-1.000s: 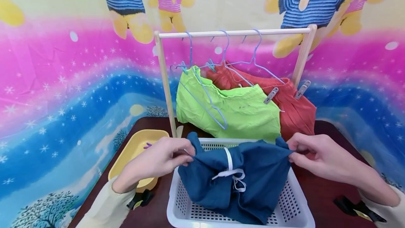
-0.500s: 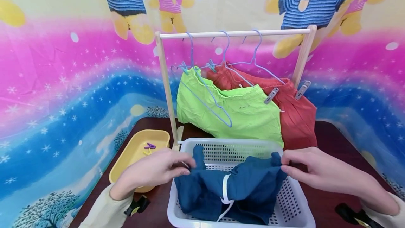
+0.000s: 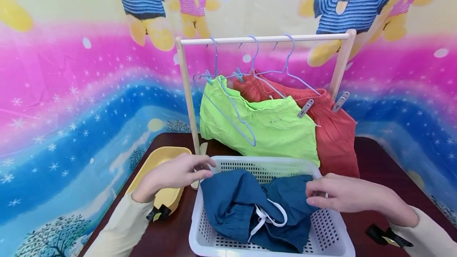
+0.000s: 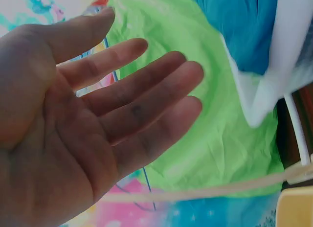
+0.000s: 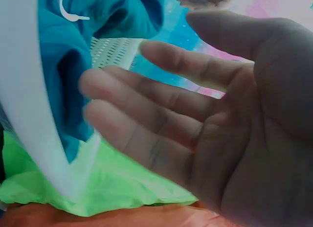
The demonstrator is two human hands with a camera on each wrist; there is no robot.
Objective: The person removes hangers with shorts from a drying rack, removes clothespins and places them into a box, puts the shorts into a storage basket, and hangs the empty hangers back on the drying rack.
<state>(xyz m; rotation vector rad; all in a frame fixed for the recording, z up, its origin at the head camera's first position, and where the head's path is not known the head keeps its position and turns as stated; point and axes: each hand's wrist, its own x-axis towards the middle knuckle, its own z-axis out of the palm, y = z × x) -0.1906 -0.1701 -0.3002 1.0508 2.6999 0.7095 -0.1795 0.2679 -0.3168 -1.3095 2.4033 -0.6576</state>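
Dark blue shorts with a white drawstring lie crumpled in a white perforated basket. My left hand hovers at the basket's far left corner, holding nothing. In the left wrist view its fingers are spread and gently bent. Over the basket's right rim is my right hand, its fingertips close to the shorts' right edge. The right wrist view shows that palm bare and the fingers loosely extended beside the basket wall.
Behind the basket stands a wooden rack with blue hangers. Lime green shorts and red shorts hang there by clips. A yellow tray sits left of the basket, partly behind my left arm.
Both hands held the blue shorts' waistband up; they lowered it and let go. The shorts have folded down into the basket, and the hands have drawn off them.
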